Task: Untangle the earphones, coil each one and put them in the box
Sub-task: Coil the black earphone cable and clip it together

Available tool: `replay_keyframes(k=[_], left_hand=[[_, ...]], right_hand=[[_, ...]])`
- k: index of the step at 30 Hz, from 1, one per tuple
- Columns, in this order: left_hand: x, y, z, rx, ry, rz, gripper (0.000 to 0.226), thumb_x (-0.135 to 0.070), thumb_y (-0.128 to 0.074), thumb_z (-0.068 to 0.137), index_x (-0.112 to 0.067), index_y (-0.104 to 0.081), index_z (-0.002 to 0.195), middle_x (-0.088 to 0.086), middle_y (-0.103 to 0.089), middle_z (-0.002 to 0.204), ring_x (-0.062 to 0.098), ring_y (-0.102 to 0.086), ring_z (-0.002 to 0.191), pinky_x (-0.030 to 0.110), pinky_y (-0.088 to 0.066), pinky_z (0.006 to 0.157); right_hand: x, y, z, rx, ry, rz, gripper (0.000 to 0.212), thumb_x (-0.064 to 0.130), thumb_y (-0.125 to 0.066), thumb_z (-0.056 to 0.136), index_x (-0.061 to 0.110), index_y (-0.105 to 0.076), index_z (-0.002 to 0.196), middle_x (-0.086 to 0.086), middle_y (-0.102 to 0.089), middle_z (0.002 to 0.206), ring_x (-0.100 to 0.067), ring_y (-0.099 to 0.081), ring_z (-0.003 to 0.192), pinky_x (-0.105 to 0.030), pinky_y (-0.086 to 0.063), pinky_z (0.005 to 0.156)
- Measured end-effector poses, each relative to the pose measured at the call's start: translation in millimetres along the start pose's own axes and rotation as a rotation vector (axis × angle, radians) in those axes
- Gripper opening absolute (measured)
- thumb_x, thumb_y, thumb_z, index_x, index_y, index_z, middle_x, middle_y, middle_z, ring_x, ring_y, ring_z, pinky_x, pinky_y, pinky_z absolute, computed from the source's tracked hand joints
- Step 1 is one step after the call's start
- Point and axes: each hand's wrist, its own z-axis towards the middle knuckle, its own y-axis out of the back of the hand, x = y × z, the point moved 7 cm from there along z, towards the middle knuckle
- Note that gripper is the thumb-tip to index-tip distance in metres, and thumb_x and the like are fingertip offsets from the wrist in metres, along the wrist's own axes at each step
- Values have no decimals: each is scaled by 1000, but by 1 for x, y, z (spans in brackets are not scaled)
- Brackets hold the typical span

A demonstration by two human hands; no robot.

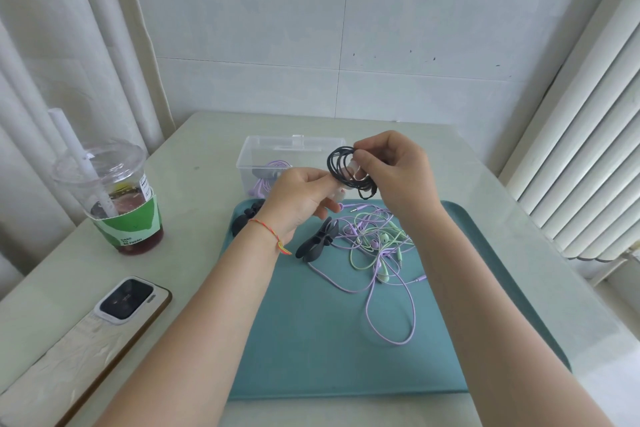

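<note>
Viewed from head height, looking down on a pale table with a flat teal plastic tray (311,350) as the landmark.

Raised above the tray's far edge: a black earphone cable wound into a round coil (341,168), held between both hands. Right hand (391,166) curled over the coil's right side, fingertips pinching the loops. Left hand (298,198) gripping the coil's lower left edge between thumb and fingers, a thin red and yellow string bracelet (273,236) around its wrist.

Lying on the tray, right of centre: a loose tangle of lilac earphone cable (391,322) and pale green earphone cable (360,260), wires crossing each other, earbuds and plugs mixed in, one long lilac loop trailing toward the tray's near side.

On the tray's far-left part: a dark grey rubbery cable clip with wing-like ends (317,241), touching the tangle's left edge, and a second dark clip (244,217) partly hidden behind the left wrist.

Just beyond the tray's far edge: a clear rectangular plastic box (263,152), open, with a coiled lilac earphone (266,180) already inside.

Left of the tray, well apart: a clear lidded plastic cup of dark red drink with a green sleeve and white straw (117,198). Nearer, left of the tray: a smartphone lying face down in a pale case (104,326).
</note>
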Motion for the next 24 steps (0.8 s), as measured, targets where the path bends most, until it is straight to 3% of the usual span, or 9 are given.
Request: replay_keyframes(k=[3,5,9,13,18,21,24], left_hand=[[-5,-2,-2,37,-42,55,26,-26,-67,90,-15,-69,66,2,-66,66,14,-58,53,20,-37,44],[-7,-5,-5,101,-68,83,23,-28,-67,90,-11,-72,75,1,-64,63,15,-58,55,21,-38,45],[-10,-10,-7,186,-110,136,21,-28,-65,90,-8,-72,90,13,-64,80,15,-59,63,20,-40,48],[-9,-11,-8,168,-84,80,11,-21,-61,94,-13,-67,90,7,-66,87,16,-63,52,20,-37,42],[-8,-13,-8,217,-50,-98,13,-17,-58,92,-7,-66,90,10,-62,83,15,-61,53,20,-45,47],[-8,-16,-9,269,13,-189,15,-8,-52,97,-1,-64,95,20,-61,92,19,-63,58,23,-49,50],[-9,-17,-10,290,84,-305,24,-22,-52,92,0,-63,94,15,-64,82,24,-63,58,25,-49,50]], right_hand=[[-2,3,0,-34,-13,1,10,3,-65,87,13,-66,87,-1,-66,70,-7,-58,55,-21,-48,54],[-3,7,1,-52,-29,33,11,3,-64,87,13,-66,85,-3,-67,73,-7,-58,55,-22,-47,52],[-5,9,2,-49,-29,18,12,3,-64,87,15,-65,84,-2,-67,74,-8,-55,54,-25,-45,51],[-8,5,4,-47,5,-65,14,6,-65,86,20,-66,82,3,-68,76,-5,-56,60,-27,-45,60],[-4,1,1,-94,90,-190,8,6,-62,88,13,-65,90,10,-65,79,4,-53,62,-11,-41,58],[0,-1,-4,-123,160,-244,8,3,-58,90,6,-64,95,2,-64,82,6,-51,60,-5,-38,53],[5,-4,-7,-140,263,-340,7,2,-57,90,4,-63,94,1,-61,82,6,-51,65,-6,-36,59]])
